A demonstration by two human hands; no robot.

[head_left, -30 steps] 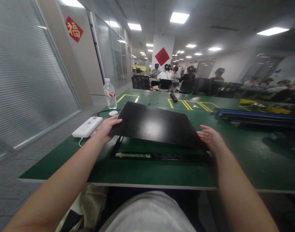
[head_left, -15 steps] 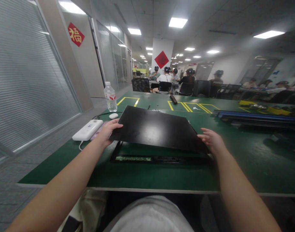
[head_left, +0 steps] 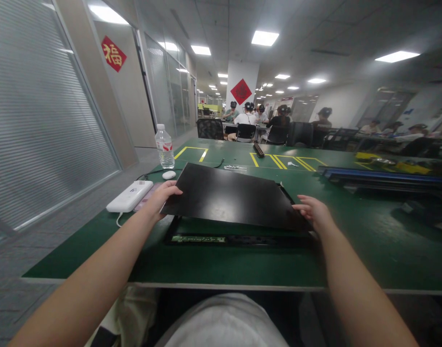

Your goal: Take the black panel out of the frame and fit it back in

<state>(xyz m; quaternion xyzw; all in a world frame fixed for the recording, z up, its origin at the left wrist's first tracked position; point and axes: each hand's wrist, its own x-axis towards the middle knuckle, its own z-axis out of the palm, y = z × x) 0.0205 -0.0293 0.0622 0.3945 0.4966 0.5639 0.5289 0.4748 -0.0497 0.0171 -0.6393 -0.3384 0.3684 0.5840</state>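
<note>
A flat black panel [head_left: 230, 195] is tilted over a black frame [head_left: 238, 238] that lies on the green table [head_left: 368, 250]. The panel's near edge is raised and its far edge is low. My left hand [head_left: 159, 196] grips the panel's near left corner. My right hand [head_left: 314, 211] holds the near right corner, fingers curled at the edge. A green circuit strip shows in the frame's near rail under the raised edge.
A white power bank [head_left: 129, 196] with a cable lies left of my left hand, with a white round object [head_left: 168, 174] and a water bottle [head_left: 164, 146] behind it. Blue and black long parts [head_left: 383, 177] lie at the right. Several people sit at far tables.
The panel has tilted down flatter toward the frame, its far edge dropping. Both hands keep hold of the near corners and have sunk slightly.
</note>
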